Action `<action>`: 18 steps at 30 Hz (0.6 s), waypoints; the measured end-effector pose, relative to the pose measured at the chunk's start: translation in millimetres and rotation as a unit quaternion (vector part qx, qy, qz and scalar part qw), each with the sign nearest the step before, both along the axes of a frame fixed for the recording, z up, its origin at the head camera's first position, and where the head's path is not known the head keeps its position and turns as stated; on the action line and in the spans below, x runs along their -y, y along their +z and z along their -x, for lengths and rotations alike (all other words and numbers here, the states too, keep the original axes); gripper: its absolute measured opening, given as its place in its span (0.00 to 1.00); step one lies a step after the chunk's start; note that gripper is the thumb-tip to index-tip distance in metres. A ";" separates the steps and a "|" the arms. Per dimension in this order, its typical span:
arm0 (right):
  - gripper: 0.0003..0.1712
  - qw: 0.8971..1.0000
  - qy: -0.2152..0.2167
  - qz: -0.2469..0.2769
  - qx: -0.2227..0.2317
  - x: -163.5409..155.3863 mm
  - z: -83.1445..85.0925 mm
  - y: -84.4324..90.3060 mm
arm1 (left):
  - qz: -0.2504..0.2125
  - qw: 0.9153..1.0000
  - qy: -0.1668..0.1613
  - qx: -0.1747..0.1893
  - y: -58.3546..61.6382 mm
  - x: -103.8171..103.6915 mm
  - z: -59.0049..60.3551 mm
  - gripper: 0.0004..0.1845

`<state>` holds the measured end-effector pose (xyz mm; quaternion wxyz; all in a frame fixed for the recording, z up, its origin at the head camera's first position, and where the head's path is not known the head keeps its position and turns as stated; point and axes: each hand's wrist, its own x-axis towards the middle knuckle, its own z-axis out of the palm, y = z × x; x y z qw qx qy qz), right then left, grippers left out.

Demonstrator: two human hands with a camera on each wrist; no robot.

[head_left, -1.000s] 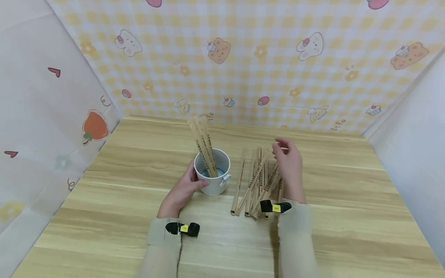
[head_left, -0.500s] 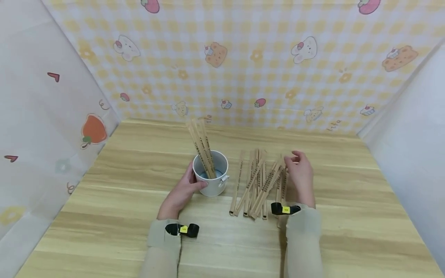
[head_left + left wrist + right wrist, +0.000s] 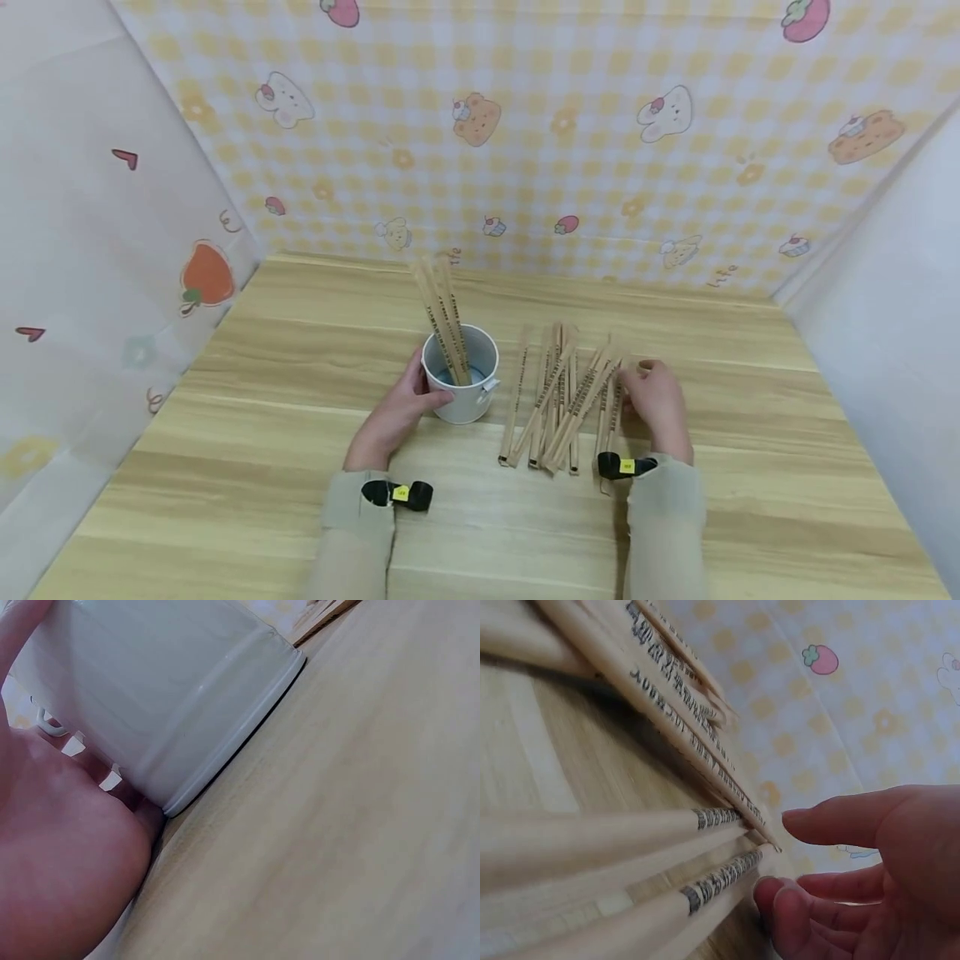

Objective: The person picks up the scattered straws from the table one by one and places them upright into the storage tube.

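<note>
Small white metal bucket (image 3: 461,383) held steady by left hand (image 3: 396,414), fingers wrapped round its wall, mid-table. Loose thin wooden sticks (image 3: 558,400) lain beside it; rightmost end touched by right hand (image 3: 655,400), fingertips (image 3: 780,896) curled, nothing pinched yet. Sticks judged light, stiff, prone to roll; best pinched near end.

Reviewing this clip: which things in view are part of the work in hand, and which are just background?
In use:
- left hand holding the white cup
- sticks in the cup
- right hand touching the loose sticks on the table

Just there:
- wooden table
- patterned backdrop
</note>
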<state>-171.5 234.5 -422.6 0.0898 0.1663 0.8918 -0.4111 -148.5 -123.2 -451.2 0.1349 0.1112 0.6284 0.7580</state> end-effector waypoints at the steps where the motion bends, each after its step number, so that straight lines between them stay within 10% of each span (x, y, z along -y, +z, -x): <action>1: 0.37 1.000 0.001 0.005 0.006 -0.5 -0.5 -1.6 | 0.000 1.000 0.000 0.001 -0.4 0.3 -0.4 0.50; 18: 0.23 0.999 0.045 -0.007 0.026 4.2 0.1 -13.4 | 0.009 1.000 0.007 0.002 2.7 -0.6 -1.4 0.49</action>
